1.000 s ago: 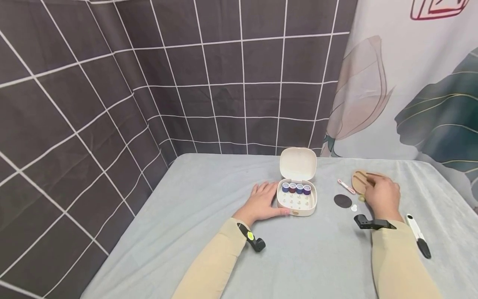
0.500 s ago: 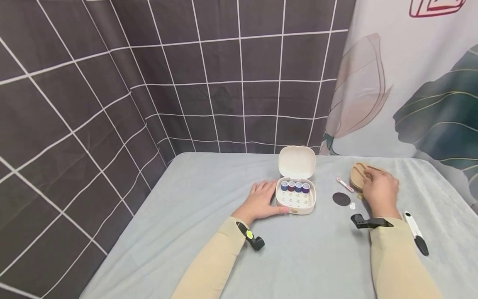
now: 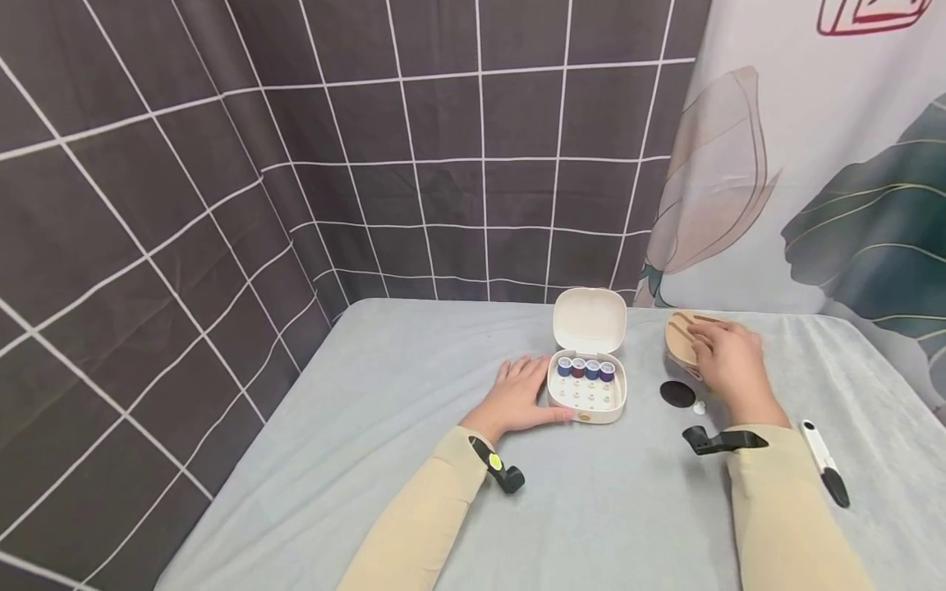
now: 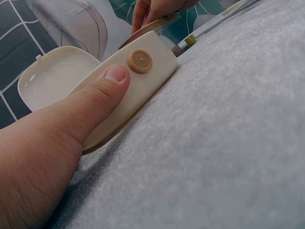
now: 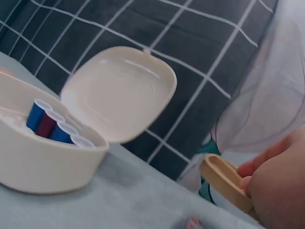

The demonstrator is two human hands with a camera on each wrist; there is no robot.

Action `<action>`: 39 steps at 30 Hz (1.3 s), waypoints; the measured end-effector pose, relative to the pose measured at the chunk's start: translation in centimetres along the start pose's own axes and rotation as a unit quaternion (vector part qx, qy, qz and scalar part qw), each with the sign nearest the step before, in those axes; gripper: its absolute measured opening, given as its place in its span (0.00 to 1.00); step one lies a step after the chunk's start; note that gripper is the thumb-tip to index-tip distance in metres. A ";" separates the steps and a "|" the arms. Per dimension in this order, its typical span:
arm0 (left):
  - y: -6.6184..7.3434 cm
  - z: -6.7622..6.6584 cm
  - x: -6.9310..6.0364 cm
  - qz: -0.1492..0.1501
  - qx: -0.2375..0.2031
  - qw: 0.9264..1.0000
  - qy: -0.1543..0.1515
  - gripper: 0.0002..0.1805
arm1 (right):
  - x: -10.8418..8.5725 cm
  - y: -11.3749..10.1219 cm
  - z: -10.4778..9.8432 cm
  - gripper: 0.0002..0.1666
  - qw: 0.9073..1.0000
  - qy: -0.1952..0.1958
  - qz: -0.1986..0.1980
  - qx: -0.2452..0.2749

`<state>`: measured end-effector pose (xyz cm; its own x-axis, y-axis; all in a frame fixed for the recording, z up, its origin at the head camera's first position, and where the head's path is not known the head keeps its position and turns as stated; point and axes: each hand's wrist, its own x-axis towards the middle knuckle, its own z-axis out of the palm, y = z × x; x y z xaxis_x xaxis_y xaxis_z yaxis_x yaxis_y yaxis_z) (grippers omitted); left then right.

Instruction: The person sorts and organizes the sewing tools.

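Right fingers [image 5: 263, 161] clamped on wooden piece [image 5: 223, 183], left fingers [image 3: 521, 371] apart, red curtain print [image 3: 877, 18] half-seen.

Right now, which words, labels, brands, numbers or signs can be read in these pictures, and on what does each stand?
None can be read.
Red marking on the pale curtain: cut off by the picture's top edge, unreadable.
White box, tan piece: no lettering visible.

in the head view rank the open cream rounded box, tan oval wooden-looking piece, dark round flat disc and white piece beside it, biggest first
1. Open cream rounded box
2. Tan oval wooden-looking piece, partly covered by the right hand
3. Dark round flat disc
4. Small white piece beside the disc
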<state>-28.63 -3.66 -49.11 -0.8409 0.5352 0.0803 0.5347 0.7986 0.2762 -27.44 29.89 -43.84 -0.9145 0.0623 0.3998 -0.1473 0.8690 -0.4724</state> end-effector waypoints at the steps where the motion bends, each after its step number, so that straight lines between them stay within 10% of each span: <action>1: 0.0 0.0 0.0 0.001 0.000 1.000 0.000 0.61 | 0.1 -0.2 0.0 0.17 1.000 -0.004 -0.012 0.001; 10: 0.0 0.1 0.2 0.002 0.006 1.000 -0.001 0.60 | 0.3 -3.5 0.0 0.17 0.995 -0.030 -0.093 -0.002; 39: -0.1 0.1 0.2 0.000 0.011 1.000 0.001 0.61 | 0.1 -8.9 -0.2 0.18 0.985 -0.086 -0.147 -0.004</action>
<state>-28.88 -3.60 -49.25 -0.8413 0.5344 0.0818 0.5359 0.8045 0.2560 -26.17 22.22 -39.42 -0.8831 -0.2770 0.3788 -0.4138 0.8403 -0.3502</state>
